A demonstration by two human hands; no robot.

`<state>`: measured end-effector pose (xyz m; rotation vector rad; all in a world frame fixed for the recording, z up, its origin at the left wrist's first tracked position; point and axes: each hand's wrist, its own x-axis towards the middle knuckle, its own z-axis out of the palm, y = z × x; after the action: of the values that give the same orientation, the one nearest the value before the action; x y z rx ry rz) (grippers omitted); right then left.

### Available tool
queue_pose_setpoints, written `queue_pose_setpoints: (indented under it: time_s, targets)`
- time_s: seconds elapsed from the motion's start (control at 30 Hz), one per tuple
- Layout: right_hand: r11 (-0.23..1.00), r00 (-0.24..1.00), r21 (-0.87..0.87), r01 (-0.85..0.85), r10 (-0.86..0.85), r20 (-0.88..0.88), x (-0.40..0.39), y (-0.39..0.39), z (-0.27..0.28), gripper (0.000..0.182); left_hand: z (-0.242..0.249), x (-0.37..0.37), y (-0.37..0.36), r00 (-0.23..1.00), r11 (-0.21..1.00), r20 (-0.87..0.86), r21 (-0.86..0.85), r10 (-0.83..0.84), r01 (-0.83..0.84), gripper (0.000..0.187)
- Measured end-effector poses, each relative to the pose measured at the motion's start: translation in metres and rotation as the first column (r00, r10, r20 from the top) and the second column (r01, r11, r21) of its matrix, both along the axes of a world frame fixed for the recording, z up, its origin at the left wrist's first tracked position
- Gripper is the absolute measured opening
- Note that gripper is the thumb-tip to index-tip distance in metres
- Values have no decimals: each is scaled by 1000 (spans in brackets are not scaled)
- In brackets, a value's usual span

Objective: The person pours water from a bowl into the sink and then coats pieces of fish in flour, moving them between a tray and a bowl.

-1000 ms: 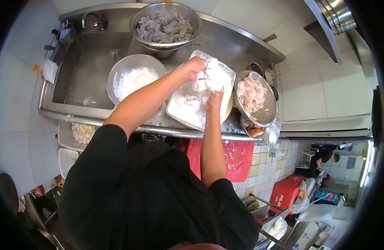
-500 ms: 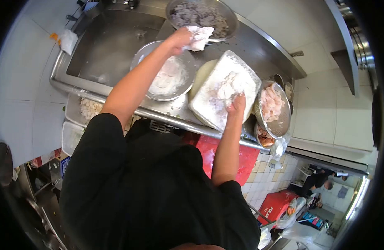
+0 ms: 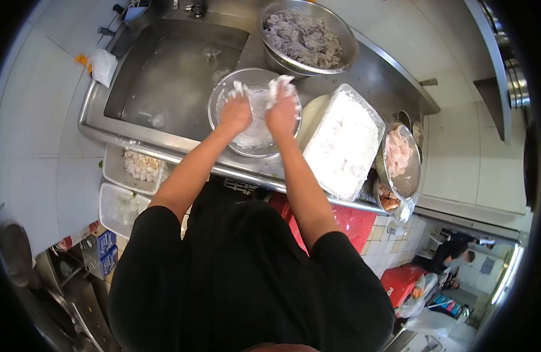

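Observation:
My left hand (image 3: 236, 112) and my right hand (image 3: 282, 111) are side by side above a metal bowl (image 3: 212, 114). White flour (image 3: 255, 139) lies in the bowl. My left fingers stretch upward, coated white, with no piece visible in them. White also covers the right fingers, which look spread but are blurred by motion. To the right of the bowl stands a tray (image 3: 369, 161) filled with a fairly level layer of white flour (image 3: 341, 141). A few pale patches show through it.
A large bowl (image 3: 351, 54) of greyish shreds stands behind, with a sink (image 3: 176, 88) on the left. At the right, a colander (image 3: 410, 182) holds pale meat strips (image 3: 397, 152). Plastic containers (image 3: 109, 176) sit below the counter edge. Two people appear far right.
My left hand no longer shows the floured piece it held. My right hand has left the tray and moved left over the bowl. The heap in the tray now lies flatter.

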<state>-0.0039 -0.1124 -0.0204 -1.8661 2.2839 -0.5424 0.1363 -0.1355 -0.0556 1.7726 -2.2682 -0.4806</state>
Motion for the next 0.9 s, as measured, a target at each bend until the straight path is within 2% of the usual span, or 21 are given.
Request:
queue_pose_setpoints:
  time_s: [0.03,0.07,0.13,0.2,0.27,0.33,0.37,0.4,0.43,0.47,0.5,0.53,0.57,0.6,0.67,0.7,0.77,0.8,0.83,0.87,0.9]
  targets:
    - [964,997,254,-80,79,16,4,-1,-35,74,-11,-7,2,993,929,39,360,-110,89,47]
    - [859,988,489,-150,141,55,7,0,-58,84,-18,-8,7,986,926,66,359,-151,117,47]
    - [874,985,455,-170,150,81,8,6,-50,81,-31,-7,14,961,914,109,353,-255,202,46]
    - [913,981,380,-151,90,173,6,7,-20,74,-35,-4,-2,971,833,0,514,-237,204,45]
    - [964,964,241,-112,46,263,-10,14,14,68,6,-3,3,972,876,-4,433,-233,212,44]
    - [998,934,39,-48,31,356,-37,27,42,60,22,-14,9,975,940,-143,273,-173,207,44]
    - [980,938,-197,-18,85,337,-58,34,46,50,29,-17,10,966,963,-213,195,-143,186,43]
    - [956,931,-292,24,85,354,-83,41,46,47,44,-25,14,936,960,-316,175,-156,220,43]
    - [969,936,-233,78,9,351,-99,60,83,48,67,-40,22,894,956,-415,154,-168,251,42]
    - [974,921,-193,119,-36,388,-130,70,74,48,85,-57,29,842,952,-511,129,-176,278,42]
    - [992,945,-103,66,-29,327,-154,86,81,49,98,-74,33,828,935,-469,8,-309,354,41]
    - [997,976,-43,-66,74,207,-182,97,73,49,109,-92,37,804,897,-409,-109,-433,427,40]
    - [993,983,100,-68,50,174,-192,106,70,47,117,-110,39,815,893,-448,77,-367,444,40]
    - [968,990,242,-61,28,140,-198,115,67,46,112,-126,39,815,876,-353,-31,-460,481,39]
    - [938,943,180,-297,317,-97,-206,129,37,44,89,-161,35,785,790,-133,-226,-605,570,36]
    - [956,970,255,-143,187,-155,-197,133,48,39,91,-174,34,742,735,-53,-197,-668,648,32]
    - [967,996,253,-38,58,-69,-212,136,52,36,92,-195,33,624,614,103,-112,-775,781,26]
    - [967,1000,254,11,-5,-24,-222,137,53,35,86,-201,32,598,597,156,-59,-786,800,26]
    - [984,978,172,55,-88,190,-233,142,55,34,79,-206,32,570,581,206,-5,-796,814,27]
    - [999,958,35,19,-28,285,-245,146,59,35,73,-211,31,537,566,254,48,-804,823,29]
    - [995,921,29,99,-103,377,-246,148,75,36,74,-215,29,531,566,283,54,-799,823,30]
